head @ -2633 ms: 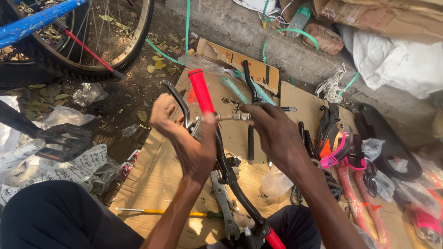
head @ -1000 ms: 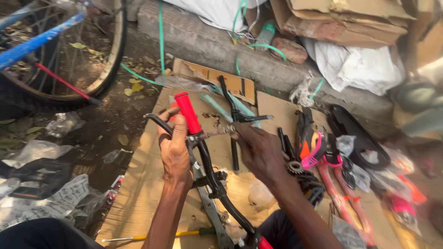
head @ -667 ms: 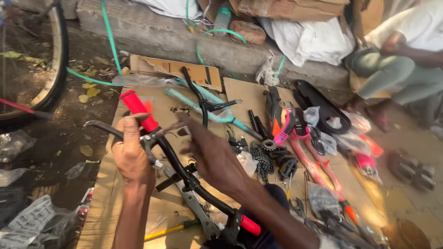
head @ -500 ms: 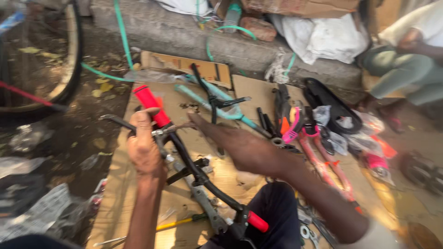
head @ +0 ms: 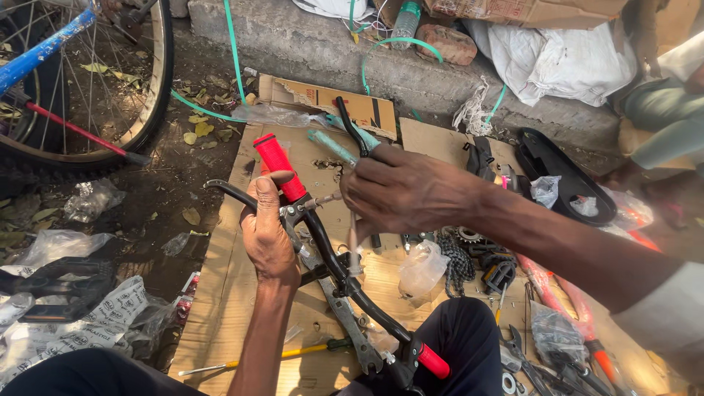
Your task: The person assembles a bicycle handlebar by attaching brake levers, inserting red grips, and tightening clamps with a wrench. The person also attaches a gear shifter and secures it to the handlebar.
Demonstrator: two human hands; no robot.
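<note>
My left hand [head: 268, 231] is clenched around the black handlebar [head: 345, 275] just below its red grip [head: 280, 167], beside the brake lever [head: 231, 192]. My right hand [head: 403, 192] grasps a thin tool [head: 353, 246], maybe a screwdriver, at the lever clamp [head: 297, 213]. To do this well, I think I should hold the bar steady and keep the tool straight on the bolt. The handlebar is above the cardboard [head: 242, 293], over my lap. Its long axis runs diagonally, one red end pointing up-left away from me, the other red end [head: 434, 361] at my knee.
</note>
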